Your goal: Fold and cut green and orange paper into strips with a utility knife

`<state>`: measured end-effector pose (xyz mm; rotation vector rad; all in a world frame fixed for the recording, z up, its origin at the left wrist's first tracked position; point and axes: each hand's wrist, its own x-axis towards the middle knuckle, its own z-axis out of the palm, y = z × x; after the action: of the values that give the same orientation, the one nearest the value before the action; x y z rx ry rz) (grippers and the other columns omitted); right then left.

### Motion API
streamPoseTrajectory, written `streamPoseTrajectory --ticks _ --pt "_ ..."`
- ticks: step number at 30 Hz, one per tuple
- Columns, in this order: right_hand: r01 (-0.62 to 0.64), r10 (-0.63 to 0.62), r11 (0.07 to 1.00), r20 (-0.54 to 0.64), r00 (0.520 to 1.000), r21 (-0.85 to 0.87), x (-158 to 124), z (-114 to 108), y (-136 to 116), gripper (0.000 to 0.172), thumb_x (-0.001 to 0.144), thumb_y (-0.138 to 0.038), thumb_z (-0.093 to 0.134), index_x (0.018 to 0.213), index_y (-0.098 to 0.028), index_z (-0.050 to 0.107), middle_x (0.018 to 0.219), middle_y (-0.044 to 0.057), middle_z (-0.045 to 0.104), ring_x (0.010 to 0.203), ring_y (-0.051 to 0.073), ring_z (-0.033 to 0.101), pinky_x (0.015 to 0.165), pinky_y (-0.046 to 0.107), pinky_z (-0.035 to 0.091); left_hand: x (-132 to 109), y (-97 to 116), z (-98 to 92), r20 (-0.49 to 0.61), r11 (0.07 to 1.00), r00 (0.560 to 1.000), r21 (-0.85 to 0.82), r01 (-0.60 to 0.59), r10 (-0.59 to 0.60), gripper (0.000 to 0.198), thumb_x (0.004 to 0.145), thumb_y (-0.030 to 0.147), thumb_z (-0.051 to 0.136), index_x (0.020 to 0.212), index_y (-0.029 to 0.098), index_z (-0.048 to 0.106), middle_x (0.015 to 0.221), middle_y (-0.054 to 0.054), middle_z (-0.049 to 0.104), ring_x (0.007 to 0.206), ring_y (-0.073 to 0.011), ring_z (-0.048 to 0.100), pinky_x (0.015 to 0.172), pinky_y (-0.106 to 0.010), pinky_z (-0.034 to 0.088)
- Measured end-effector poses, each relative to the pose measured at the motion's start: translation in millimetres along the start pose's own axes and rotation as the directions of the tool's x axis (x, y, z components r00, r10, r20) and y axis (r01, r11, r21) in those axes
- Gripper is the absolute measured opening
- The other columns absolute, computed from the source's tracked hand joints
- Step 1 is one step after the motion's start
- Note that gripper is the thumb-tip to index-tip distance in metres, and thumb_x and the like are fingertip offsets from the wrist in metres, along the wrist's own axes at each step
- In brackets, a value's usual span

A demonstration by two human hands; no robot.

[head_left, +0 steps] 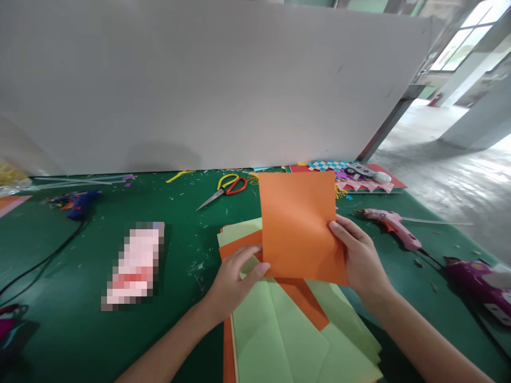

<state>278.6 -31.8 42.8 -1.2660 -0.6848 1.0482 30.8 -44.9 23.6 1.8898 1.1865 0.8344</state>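
Bridging left fingers (256, 273) and right fingers (341, 234), orange sheet (299, 226), both side edges pinched

The orange sheet (297, 229) looks to me like smooth paper, mostly matt, with a soft sheen where light lands. At six o'clock from it, the pale green sheets (259, 330) are paper too, flat-finished and faintly creased. Beneath, the green tabletop (181, 260) is smooth and slightly shiny, scuffed in spots. The grey panel (239, 80) at twelve has a dull satin face. At ten, the scissors (223, 191) pair metal blades with glossy plastic handles. The pink glue gun (401, 231) at three and the purple glue gun (475, 282) at four are smooth plastic. The floor (429, 141) at two gleams, polished-looking.
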Motion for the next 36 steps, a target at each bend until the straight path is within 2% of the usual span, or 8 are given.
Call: streamPoseTrajectory --ticks 3,8,15,21,25,30,34,36 --pt "0.017 -0.015 0.998 -0.03 0.999 0.061 0.0 -0.1 -1.5 0.024 0.068 -0.033 0.076 0.089 -0.024 0.068 0.089 0.0 0.073 0.077 0.019 0.069 0.066 0.029 0.056 -0.1 2.2 3.4 0.018 0.976 0.995 -0.195 0.096 -0.094 0.026 0.087 0.041 0.057 0.101 0.021 0.066 0.103 -0.004 0.069 0.097 -0.0195 0.064 0.084 -0.031 0.051" --pt "-0.025 0.023 0.999 0.028 0.999 0.045 -1.3 0.9 3.9 0.028 0.067 -0.033 0.077 0.092 -0.022 0.069 0.088 0.003 0.073 0.077 0.02 0.069 0.066 0.03 0.056 0.2 4.5 3.7 -0.034 0.968 0.99 -0.213 0.13 -0.14 0.027 0.086 0.04 0.057 0.073 0.018 0.064 0.07 0.0 0.064 0.067 -0.0141 0.059 0.062 -0.023 0.046" --pt "0.006 -0.008 1.0 0.088 0.996 0.017 -0.8 0.8 7.8 0.027 0.069 -0.035 0.076 0.091 -0.022 0.069 0.082 0.003 0.072 0.071 0.018 0.067 0.059 0.028 0.054 1.6 5.4 2.2 -0.106 0.964 0.981 -0.226 0.138 -0.165 0.023 0.084 0.039 0.059 0.074 0.018 0.063 0.071 0.0 0.063 0.067 -0.0141 0.057 0.06 -0.023 0.043" --pt "-0.005 0.006 1.0 0.085 0.996 -0.014 2.2 -2.0 8.3 0.02 0.067 -0.034 0.078 0.08 -0.021 0.07 0.067 -0.002 0.066 0.056 0.01 0.056 0.046 0.02 0.041 2.5 4.2 1.9 -0.136 0.959 0.971 -0.234 0.16 -0.195 0.035 0.086 0.042 0.054 0.061 0.018 0.046 0.059 0.005 0.043 0.055 -0.0098 0.041 0.052 -0.021 0.033" --pt "-0.036 0.036 0.999 0.113 0.993 -0.006 -2.7 1.0 10.7 0.019 0.063 -0.032 0.081 0.073 -0.021 0.069 0.064 -0.002 0.066 0.056 0.01 0.056 0.048 0.02 0.042 3.1 3.7 1.1 -0.106 0.938 0.97 -0.297 0.18 -0.22 0.033 0.086 0.045 0.052 0.068 0.018 0.05 0.06 0.005 0.041 0.054 -0.0096 0.037 0.05 -0.021 0.029" --pt "0.073 -0.041 0.985 0.193 0.98 -0.157 -10.8 4.0 13.2 0.019 0.065 -0.034 0.079 0.071 -0.019 0.069 0.068 0.0 0.067 0.064 0.013 0.059 0.058 0.023 0.045 2.2 2.5 0.6 -0.16 0.924 0.948 -0.317 0.215 -0.275 0.034 0.083 0.044 0.057 0.063 0.017 0.052 0.057 0.004 0.044 0.053 -0.0099 0.039 0.048 -0.021 0.028" --pt "0.156 -0.096 0.95 0.224 0.97 -0.272 -13.0 3.5 11.8 0.02 0.07 -0.037 0.075 0.07 -0.018 0.068 0.066 0.0 0.064 0.062 0.013 0.055 0.055 0.024 0.041 2.1 1.8 -0.5 -0.199 0.917 0.933 -0.331 0.225 -0.301 0.038 0.083 0.042 0.059 0.057 0.018 0.045 0.054 0.006 0.036 0.051 -0.0083 0.034 0.046 -0.02 0.025" --pt "0.189 -0.119 0.934 0.235 0.965 -0.302 -13.1 2.9 10.5 0.022 0.071 -0.037 0.074 0.067 -0.017 0.067 0.063 -0.001 0.061 0.059 0.012 0.051 0.053 0.024 0.038 2.1 2.1 -1.1 -0.19 0.9 0.929 -0.368 0.233 -0.318 0.037 0.083 0.044 0.059 0.06 0.017 0.047 0.056 0.006 0.04 0.052 -0.0085 0.036 0.047 -0.02 0.027"
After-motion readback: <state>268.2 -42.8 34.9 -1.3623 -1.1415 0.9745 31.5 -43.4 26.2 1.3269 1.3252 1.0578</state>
